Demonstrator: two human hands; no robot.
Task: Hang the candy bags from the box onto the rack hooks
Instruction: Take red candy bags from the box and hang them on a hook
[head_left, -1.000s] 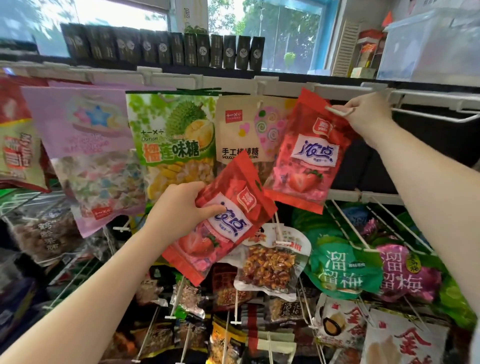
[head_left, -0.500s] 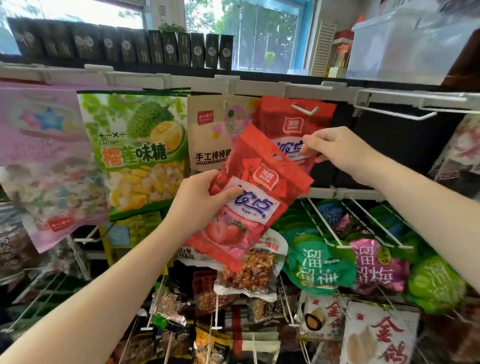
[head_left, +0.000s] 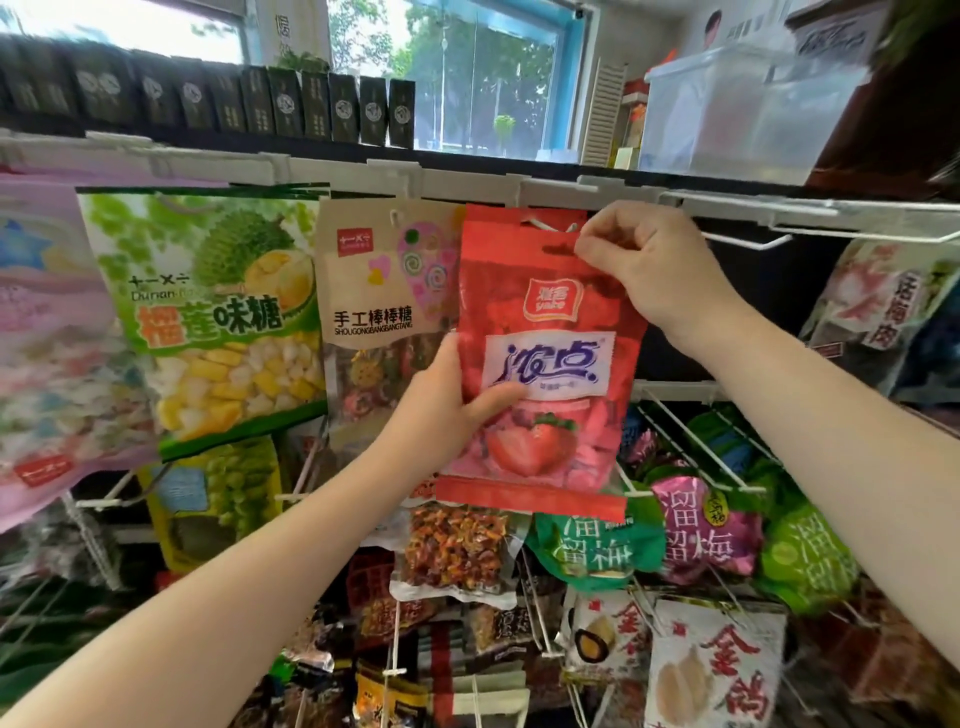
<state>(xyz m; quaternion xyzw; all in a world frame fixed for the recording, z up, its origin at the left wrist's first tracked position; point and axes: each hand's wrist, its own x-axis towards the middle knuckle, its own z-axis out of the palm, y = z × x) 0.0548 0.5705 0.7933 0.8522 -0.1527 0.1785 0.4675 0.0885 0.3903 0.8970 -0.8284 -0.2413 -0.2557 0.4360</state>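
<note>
Red strawberry candy bag (head_left: 545, 358): was held upright against the top row of the rack, its header at the white hook (head_left: 545, 226), between the brown lollipop bag (head_left: 384, 312) and a bare hook (head_left: 748, 240) to the right.
Left hand (head_left: 441, 410): gripped the bag's lower left edge, thumb across the front near the strawberry picture, fingers behind.
Right hand (head_left: 649, 270): pinched the bag's top right corner just beside the hang hole, fingers curled.
Hook and hole: the wire tip showed above the header; whether it had passed through the hole could not be told, as the header was blurred.
Second red bag: a red edge showed behind the held bag at the top, probably one hung on the same hook.
Neighbours: the green durian candy bag (head_left: 208, 312) hung left of the lollipop bag.
Lower row: green and purple plum bags (head_left: 696, 535) hung below, right of centre.
Top shelf: dark boxes (head_left: 249, 101) stood in a row above the rack rail (head_left: 363, 169).
</note>
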